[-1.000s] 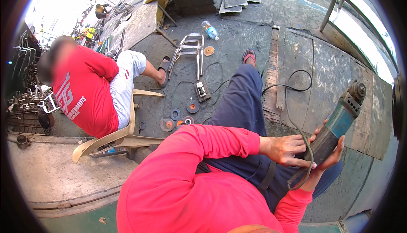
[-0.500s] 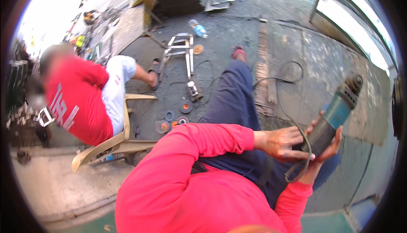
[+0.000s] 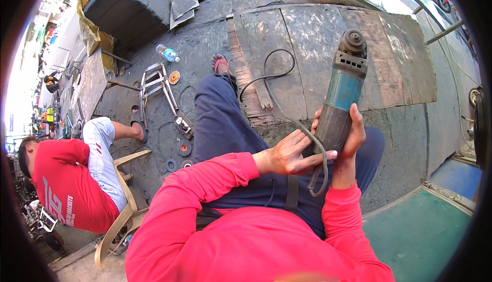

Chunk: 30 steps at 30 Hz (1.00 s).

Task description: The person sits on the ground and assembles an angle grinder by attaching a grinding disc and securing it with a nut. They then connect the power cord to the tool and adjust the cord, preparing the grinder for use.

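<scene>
An angle grinder (image 3: pixel 342 95) with a teal middle and a dark rear body stands out in front of my lap, its bare spindle end pointing away from me. My right hand (image 3: pixel 355 133) grips the dark body, thumb along the right side and fingertips showing at the left. At the rear end, my left hand (image 3: pixel 288 154) has curled fingers pressed against the grinder, one finger reaching across beneath the cord. That grey power cord (image 3: pixel 316 179) loops over these fingers and runs off to the floor. Parts of the left fingers are hidden behind the cord.
At left, a person in a red shirt (image 3: pixel 72 184) sits on a beige plastic chair (image 3: pixel 120 225). Between us lie a metal frame (image 3: pixel 165 84), grinding discs (image 3: pixel 184 147) and a water bottle (image 3: pixel 167 53). Worn wooden boards (image 3: pixel 318 31) cover the floor ahead; a green panel (image 3: pixel 420 230) is at lower right.
My view has turned to the right, so the scene shifts left. The grinder now points more straight ahead than before. Both hands stay on it.
</scene>
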Motion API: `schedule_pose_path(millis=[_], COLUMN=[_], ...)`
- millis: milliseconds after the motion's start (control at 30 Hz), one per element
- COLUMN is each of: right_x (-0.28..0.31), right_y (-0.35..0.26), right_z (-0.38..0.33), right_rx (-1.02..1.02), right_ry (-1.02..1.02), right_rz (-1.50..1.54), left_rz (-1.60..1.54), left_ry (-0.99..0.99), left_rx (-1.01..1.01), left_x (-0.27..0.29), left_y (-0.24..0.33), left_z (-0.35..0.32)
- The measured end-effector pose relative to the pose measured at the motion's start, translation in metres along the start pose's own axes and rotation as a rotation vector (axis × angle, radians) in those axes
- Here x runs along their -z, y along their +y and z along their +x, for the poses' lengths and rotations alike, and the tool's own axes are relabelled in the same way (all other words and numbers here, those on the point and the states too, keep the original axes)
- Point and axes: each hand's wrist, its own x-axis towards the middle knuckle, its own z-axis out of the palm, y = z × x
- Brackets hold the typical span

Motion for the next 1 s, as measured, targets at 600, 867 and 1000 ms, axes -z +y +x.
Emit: schedule_pose_path(millis=[600, 867, 1000], right_x=[0.000, -0.006, 0.001], right_y=[-0.005, -0.005, -0.003], right_z=[-0.003, -0.008, -0.008], right_rx=[0.235, 0.322, 0.289], right_ry=[-0.099, -0.081, -0.071], right_rz=[-0.370, -0.542, -0.531], left_rz=[0.002, 0.031, 0.053], left_ry=[-0.080, -0.088, -0.134], left_rx=[-0.060, -0.041, -0.037], left_x=[-0.007, -0.013, -0.013], left_y=[-0.006, -0.004, -0.004], left_z=[-0.015, -0.026, -0.026])
